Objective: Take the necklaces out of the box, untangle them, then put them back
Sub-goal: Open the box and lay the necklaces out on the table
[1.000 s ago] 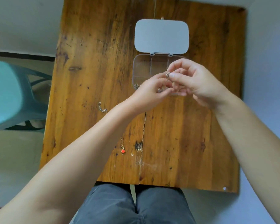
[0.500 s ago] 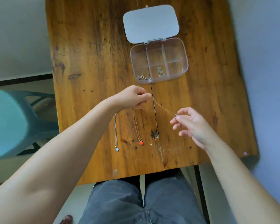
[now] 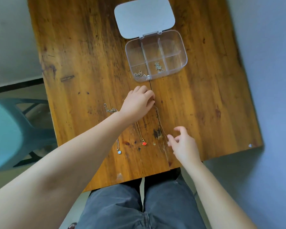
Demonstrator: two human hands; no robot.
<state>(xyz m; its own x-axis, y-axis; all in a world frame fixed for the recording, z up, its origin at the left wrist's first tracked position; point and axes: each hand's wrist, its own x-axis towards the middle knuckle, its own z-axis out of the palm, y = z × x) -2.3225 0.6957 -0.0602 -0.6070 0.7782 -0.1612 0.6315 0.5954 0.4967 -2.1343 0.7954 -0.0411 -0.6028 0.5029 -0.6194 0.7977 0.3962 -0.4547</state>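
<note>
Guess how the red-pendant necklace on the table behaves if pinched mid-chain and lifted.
The red-pendant necklace is a very thin chain lying slack on the table, so it would likely droop floppy from the pinch. The small pendant would probably swing at the low end. It looks light, and lying close to other chains, it might snag them.

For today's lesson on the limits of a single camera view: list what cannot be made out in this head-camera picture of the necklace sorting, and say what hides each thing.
1. Head view: top of the silver chain, hidden under the left hand.
2. Head view: top of the red-pendant necklace, under the same hand.
3. Head view: far edge of the box lid, cut off by the frame.
4. Head view: the chains in the clear box, too small to count.
</note>
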